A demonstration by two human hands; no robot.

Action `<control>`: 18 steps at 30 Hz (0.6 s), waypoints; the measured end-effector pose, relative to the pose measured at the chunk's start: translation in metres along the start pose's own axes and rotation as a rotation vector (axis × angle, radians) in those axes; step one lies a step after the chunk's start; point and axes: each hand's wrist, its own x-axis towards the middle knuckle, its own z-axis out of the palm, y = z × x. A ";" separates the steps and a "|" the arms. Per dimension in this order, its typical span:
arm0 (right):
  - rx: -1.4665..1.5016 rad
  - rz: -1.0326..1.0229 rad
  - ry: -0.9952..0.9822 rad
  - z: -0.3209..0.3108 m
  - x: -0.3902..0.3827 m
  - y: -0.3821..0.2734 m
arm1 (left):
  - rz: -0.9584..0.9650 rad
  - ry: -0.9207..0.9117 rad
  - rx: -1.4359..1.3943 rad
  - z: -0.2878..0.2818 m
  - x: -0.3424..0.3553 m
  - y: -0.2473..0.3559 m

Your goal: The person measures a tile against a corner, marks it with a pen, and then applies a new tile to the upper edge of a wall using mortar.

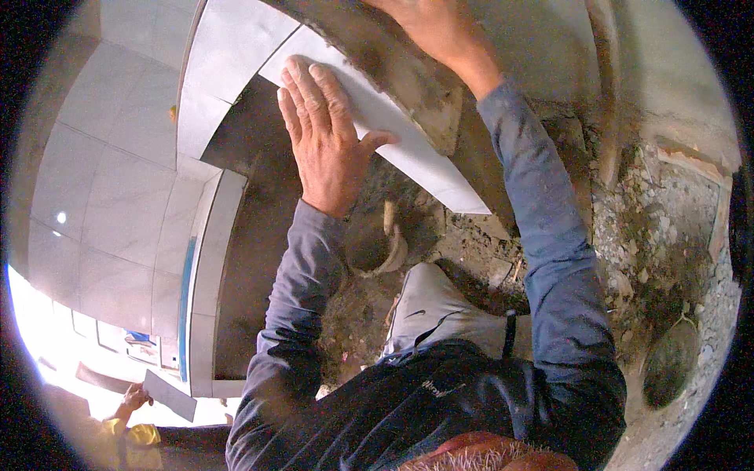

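Note:
A white tile strip [428,165] slants down to the right along the edge of a mortar-smeared ledge [428,102]. My left hand [328,145] rests flat against it, fingers stretched out and thumb apart, near the joint with a neighbouring white tile [236,51]. On the far side of the ledge is my right hand [440,31], cut off by the top of the picture. Its fingers are out of sight, so I cannot tell whether it holds anything. Below the strip stands a dark bucket [369,243] with a pale handle-like piece sticking up from it.
Large pale tiles [118,180] cover the wall at left, beside a tiled ledge [216,275]. Rubble [628,228] spreads over the ground at right, near another dark bucket [671,361]. At lower left, a co-worker's hand [135,398] holds a tile piece [169,395].

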 end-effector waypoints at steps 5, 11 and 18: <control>0.127 0.229 -0.155 -0.022 -0.101 0.044 | -0.003 0.028 -0.035 0.003 -0.003 -0.002; -0.007 0.454 -0.276 -0.049 -0.167 0.085 | -0.025 0.025 -0.078 0.002 0.002 -0.004; 0.024 0.033 -0.104 -0.014 -0.048 0.023 | 0.041 0.049 -0.028 0.008 0.001 -0.003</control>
